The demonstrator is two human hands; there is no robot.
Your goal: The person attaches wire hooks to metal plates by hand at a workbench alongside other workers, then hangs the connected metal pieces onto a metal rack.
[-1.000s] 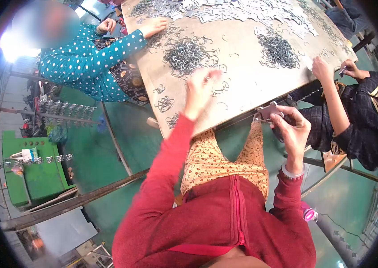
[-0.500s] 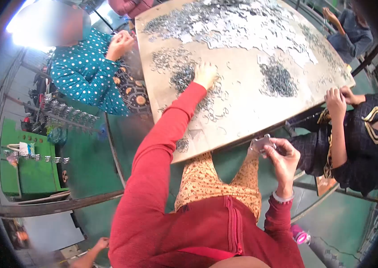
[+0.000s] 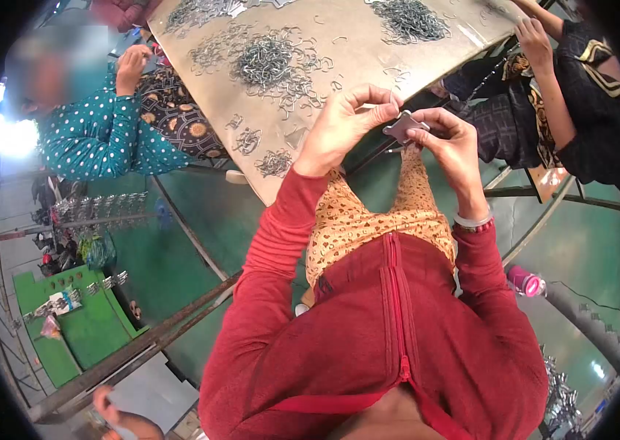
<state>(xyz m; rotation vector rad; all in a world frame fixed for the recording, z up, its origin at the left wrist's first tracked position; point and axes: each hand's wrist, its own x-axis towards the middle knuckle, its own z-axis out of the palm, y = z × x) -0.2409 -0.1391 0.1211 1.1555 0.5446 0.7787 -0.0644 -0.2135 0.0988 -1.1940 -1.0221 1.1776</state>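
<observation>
My right hand (image 3: 450,147) pinches a small flat grey metal plate (image 3: 402,127) with notched edges, held above my lap just off the table's near edge. Close to the plate's upper left side is my left hand (image 3: 350,125), thumb and forefinger pinched together; whatever is between those fingertips is too small to make out. Beyond my left hand, a pile of small bent wire clips (image 3: 264,61) lies on the table (image 3: 354,33), with loose clips scattered around it. A smaller cluster of clips (image 3: 274,163) sits by the near left corner.
Another pile of clips (image 3: 409,20) lies farther back on the table. A person in a dotted teal top (image 3: 82,139) sits at the left, and a person in black (image 3: 588,110) at the right. Metal rails (image 3: 185,323) run behind on the left, near a green bench (image 3: 75,323).
My left hand has left the clip pile and come back to the plate in my right hand. The plate and right hand have risen in view, and the camera has tilted down towards my lap.
</observation>
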